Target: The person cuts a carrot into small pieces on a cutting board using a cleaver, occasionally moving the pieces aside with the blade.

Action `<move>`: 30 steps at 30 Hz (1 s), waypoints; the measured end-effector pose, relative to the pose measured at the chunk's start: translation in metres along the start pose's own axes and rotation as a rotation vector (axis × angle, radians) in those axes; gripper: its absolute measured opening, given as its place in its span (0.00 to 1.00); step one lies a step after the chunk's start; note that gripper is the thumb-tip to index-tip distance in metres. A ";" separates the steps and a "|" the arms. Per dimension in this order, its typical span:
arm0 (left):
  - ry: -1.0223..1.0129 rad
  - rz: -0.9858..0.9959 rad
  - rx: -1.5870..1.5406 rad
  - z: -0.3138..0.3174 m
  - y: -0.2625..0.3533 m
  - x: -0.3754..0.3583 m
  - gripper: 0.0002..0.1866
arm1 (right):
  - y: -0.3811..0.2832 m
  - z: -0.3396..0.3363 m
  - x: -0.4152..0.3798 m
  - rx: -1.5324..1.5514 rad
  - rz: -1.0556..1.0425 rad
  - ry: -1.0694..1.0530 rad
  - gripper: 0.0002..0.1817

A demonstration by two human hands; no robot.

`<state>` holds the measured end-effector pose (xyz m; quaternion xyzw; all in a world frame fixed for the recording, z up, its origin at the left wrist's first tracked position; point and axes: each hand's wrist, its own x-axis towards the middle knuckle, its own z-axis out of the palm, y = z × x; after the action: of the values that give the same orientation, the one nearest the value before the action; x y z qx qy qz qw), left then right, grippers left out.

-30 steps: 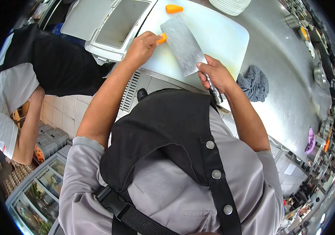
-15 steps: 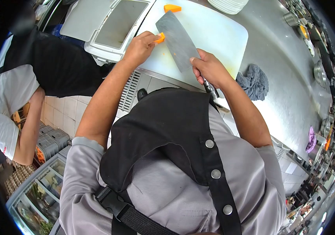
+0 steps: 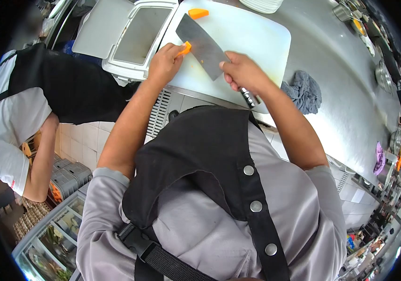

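In my right hand [image 3: 241,71] is a cleaver [image 3: 201,46], gripped where its handle meets the broad blade. The blade lies tilted flat above the white cutting board [image 3: 256,42], pointing up and left. My left hand [image 3: 166,63] pinches a small orange piece of vegetable [image 3: 185,48], perhaps carrot, beside the blade's left edge. A larger orange chunk [image 3: 198,13] rests on the board past the blade's tip. Tiny orange bits lie on the blade and board.
Left of the board stands an open white bin [image 3: 145,35] with its lid folded back. A grey cloth [image 3: 302,92] is crumpled on the steel counter [image 3: 345,93] at right. Stacked white plates [image 3: 262,4] stand at the back. Another person [image 3: 55,89] is close on the left.
My left hand has turned the orange piece more upright. The cleaver has shifted slightly up and left in view, along with the whole scene. Both hands keep their holds.
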<state>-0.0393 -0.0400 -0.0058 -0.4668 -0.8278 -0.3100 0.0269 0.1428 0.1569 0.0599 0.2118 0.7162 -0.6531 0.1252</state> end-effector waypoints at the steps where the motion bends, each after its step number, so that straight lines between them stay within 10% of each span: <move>1: -0.001 0.008 0.004 0.000 0.005 -0.001 0.14 | -0.021 -0.005 -0.012 -0.029 -0.026 0.060 0.12; 7: 0.028 -0.329 -0.100 -0.004 0.012 -0.006 0.15 | -0.030 -0.029 -0.067 0.144 -0.133 0.274 0.07; 13: 0.051 0.323 -0.005 -0.018 -0.019 0.023 0.18 | 0.026 -0.024 -0.072 0.597 0.042 0.114 0.08; 15: -0.212 -0.150 -0.168 -0.012 -0.009 0.018 0.21 | 0.034 -0.022 -0.073 0.716 0.095 0.066 0.09; 19: -0.006 -0.370 -0.296 0.005 0.002 0.005 0.19 | 0.045 -0.018 -0.063 0.721 0.099 -0.068 0.10; 30: 0.072 -0.350 -0.344 0.007 0.001 -0.004 0.18 | 0.047 -0.010 -0.043 0.710 0.141 -0.134 0.15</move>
<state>-0.0346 -0.0388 -0.0120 -0.3026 -0.8296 -0.4628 -0.0776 0.2037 0.1639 0.0395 0.2477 0.4190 -0.8630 0.1355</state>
